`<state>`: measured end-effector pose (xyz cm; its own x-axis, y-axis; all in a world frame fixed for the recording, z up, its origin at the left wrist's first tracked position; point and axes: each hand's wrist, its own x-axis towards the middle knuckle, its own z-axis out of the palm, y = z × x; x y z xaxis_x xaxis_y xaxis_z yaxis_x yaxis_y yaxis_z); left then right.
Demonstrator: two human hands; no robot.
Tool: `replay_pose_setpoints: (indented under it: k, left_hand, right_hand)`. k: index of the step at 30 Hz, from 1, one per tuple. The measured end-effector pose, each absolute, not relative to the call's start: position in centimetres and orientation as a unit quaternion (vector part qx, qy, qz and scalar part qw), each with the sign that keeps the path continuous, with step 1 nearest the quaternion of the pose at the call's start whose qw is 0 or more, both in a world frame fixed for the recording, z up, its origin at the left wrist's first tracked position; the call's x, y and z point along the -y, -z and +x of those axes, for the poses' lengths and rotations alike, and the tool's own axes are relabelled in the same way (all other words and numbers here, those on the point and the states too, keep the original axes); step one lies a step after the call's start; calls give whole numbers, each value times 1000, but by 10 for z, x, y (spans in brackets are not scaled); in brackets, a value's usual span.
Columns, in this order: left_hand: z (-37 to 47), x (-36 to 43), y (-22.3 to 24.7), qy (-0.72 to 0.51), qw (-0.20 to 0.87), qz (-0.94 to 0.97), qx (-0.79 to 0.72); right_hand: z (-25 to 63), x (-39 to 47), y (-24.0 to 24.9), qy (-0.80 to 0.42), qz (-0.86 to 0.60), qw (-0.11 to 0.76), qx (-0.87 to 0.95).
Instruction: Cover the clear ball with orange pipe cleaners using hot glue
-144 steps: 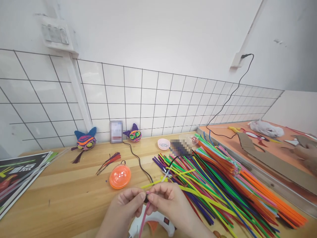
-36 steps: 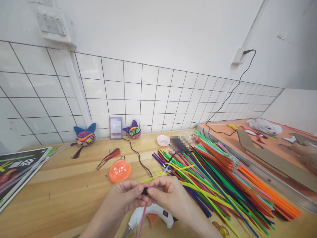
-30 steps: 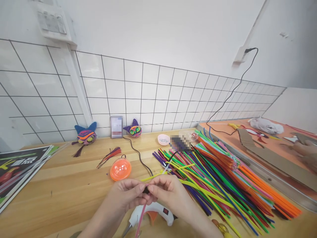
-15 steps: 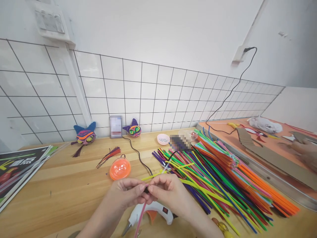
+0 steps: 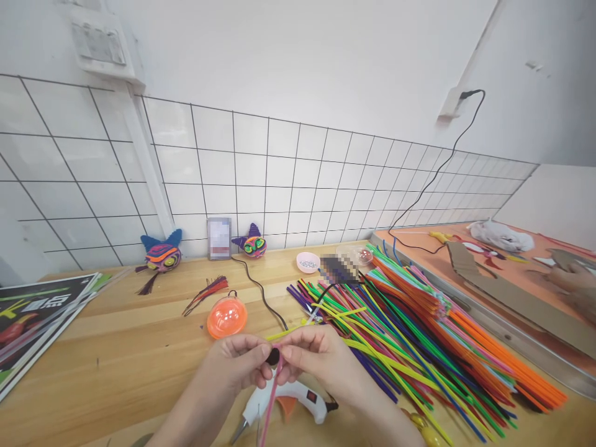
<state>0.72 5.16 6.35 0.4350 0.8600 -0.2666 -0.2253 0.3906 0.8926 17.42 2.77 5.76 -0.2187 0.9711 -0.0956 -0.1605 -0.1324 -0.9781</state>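
Between my two hands, near the bottom centre, is a small black piece (image 5: pixel 272 356) with a pink pipe cleaner (image 5: pixel 270 406) hanging down from it. The fingertips of my left hand (image 5: pixel 237 363) pinch the black piece from the left. My right hand (image 5: pixel 314 357) pinches the pink pipe cleaner at its upper end, beside the black piece. Under the hands lies a white glue gun (image 5: pixel 302 397) with an orange trigger. An orange translucent dome (image 5: pixel 226 318) sits just beyond my left hand.
Many coloured pipe cleaners (image 5: pixel 419 335) spread across the right. Two yarn-covered fish-like figures (image 5: pixel 161 253) and a phone-like panel (image 5: pixel 219 238) stand at the wall. A pink bowl (image 5: pixel 308 262) holds small beads. Another person's hand (image 5: pixel 575 282) is at far right, near cardboard (image 5: pixel 516 295).
My fingertips have parted slightly, so the black piece shows more. The pink pipe cleaner now runs up in front, beside it. The view has shifted a little.
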Motion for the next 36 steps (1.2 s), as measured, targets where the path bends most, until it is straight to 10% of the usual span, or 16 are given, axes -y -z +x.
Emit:
replay_pose_setpoints:
  k: [36]
  left_hand:
    - [20, -55, -29, -390, 728, 350, -442]
  right_hand:
    - [169, -31, -46, -593, -422, 502, 466]
